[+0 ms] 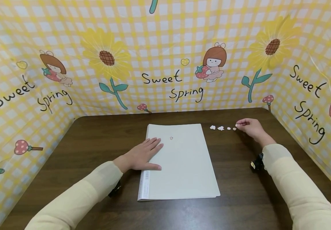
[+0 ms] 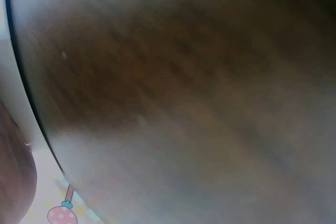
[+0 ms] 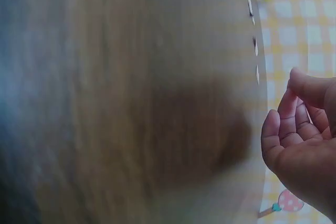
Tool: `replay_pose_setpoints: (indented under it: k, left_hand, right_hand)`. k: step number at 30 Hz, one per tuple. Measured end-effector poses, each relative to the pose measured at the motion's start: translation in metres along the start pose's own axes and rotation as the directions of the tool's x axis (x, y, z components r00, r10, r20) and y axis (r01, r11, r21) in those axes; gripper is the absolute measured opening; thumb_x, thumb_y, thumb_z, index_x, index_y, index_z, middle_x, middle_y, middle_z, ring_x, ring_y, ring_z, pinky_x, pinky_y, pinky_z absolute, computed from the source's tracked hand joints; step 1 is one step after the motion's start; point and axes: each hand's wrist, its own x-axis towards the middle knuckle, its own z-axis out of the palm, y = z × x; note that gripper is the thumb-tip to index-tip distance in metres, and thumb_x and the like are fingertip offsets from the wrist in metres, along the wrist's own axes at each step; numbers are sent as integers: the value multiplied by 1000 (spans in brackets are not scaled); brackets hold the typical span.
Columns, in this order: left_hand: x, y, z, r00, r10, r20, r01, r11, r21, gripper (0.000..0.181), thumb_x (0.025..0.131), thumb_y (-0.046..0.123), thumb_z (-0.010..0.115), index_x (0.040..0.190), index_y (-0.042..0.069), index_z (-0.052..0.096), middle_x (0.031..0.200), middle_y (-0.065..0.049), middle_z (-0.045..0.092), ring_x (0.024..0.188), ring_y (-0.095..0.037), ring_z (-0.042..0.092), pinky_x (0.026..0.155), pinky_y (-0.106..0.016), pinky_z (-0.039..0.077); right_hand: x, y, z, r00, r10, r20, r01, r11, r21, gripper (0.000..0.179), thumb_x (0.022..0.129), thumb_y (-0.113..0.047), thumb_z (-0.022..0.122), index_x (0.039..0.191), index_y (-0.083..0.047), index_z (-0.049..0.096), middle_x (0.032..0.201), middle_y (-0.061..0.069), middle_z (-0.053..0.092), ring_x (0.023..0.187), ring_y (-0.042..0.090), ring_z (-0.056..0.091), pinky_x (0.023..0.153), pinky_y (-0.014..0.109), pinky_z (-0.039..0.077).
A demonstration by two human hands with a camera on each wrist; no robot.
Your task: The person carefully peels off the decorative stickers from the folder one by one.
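Note:
A large white folder [image 1: 182, 163] lies flat on the table, with a printed strip [image 1: 145, 183] along its left edge. My left hand [image 1: 145, 155] rests on that left side, fingers straight and spread. A tiny outlined sticker [image 1: 171, 138] sits on the upper part of the cover. To the right, my right hand [image 1: 250, 127] pinches a small white piece [image 1: 237, 125] between thumb and fingertips, close over the table. The right wrist view shows the thumb meeting a fingertip [image 3: 294, 74], the other fingers loosely curled. Most of the left wrist view is blurred tabletop.
Several small white pieces [image 1: 221, 128] lie in a row right of the folder, leading up to my right hand. The dark wooden table [image 1: 96, 137] is enclosed on three sides by a yellow checked cloth [image 1: 165, 57].

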Motion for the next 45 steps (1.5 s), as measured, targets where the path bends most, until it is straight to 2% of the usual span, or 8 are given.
replay_pose_setpoints:
  k: [10, 15, 21, 26, 29, 36, 45]
  left_hand:
    - [2, 2, -2, 1000, 1, 9, -1, 1000, 6, 103, 85, 82, 31, 157, 11, 15, 162, -12, 8, 147, -27, 4, 116, -42, 6]
    - [3, 1, -2, 1000, 4, 4, -4, 1000, 17, 102, 85, 81, 31, 156, 10, 16, 161, -13, 9, 147, -27, 4, 116, -42, 7]
    - [3, 1, -2, 1000, 0, 8, 0, 1000, 7, 102, 85, 81, 32, 156, 10, 17, 161, -13, 9, 147, -27, 4, 116, -43, 7]
    - [2, 1, 0, 1000, -6, 9, 6, 1000, 4, 103, 84, 83, 30, 157, 10, 16, 162, -12, 8, 147, -26, 4, 116, -42, 7]
    - [2, 1, 1, 1000, -4, 6, 4, 1000, 7, 104, 84, 83, 29, 157, 10, 16, 162, -12, 9, 147, -26, 4, 116, -42, 7]
    - [1, 1, 1, 1000, -7, 11, 8, 1000, -4, 103, 84, 82, 31, 157, 10, 16, 162, -12, 9, 147, -26, 3, 116, -42, 6]
    - [2, -1, 2, 1000, -3, 0, 3, 1000, 19, 103, 84, 83, 28, 157, 11, 15, 162, -11, 8, 148, -26, 3, 116, -41, 6]
  right_hand:
    - [-1, 14, -14, 1000, 20, -4, -20, 999, -28, 32, 96, -13, 63, 114, 12, 59, 88, -4, 66, 78, 5, 53, 67, 21, 45]
    - [2, 16, -15, 999, 30, 14, -30, 999, -24, 34, 95, -16, 65, 114, 11, 60, 89, -2, 68, 81, 5, 54, 72, 21, 43]
    - [3, 18, -15, 1000, 6, 26, -6, 1000, 18, 28, 91, -18, 68, 103, 7, 63, 83, 1, 66, 79, 12, 54, 72, 26, 40]
    - [4, 19, -12, 999, 19, 42, -17, 999, -50, 27, 93, -13, 64, 108, 10, 60, 89, 6, 66, 83, 16, 54, 74, 28, 42]
    - [3, 18, -11, 999, 27, 44, -24, 997, -79, 28, 93, -10, 64, 110, 12, 59, 89, 7, 67, 81, 14, 55, 72, 25, 43]
    - [4, 16, -9, 999, 21, 37, -17, 994, -104, 27, 92, -10, 67, 106, 12, 61, 81, -2, 66, 76, 10, 54, 69, 24, 42]
    - [3, 13, -9, 999, 23, 45, -17, 990, -137, 26, 92, -11, 66, 105, 11, 61, 83, 2, 64, 77, 13, 53, 69, 26, 42]
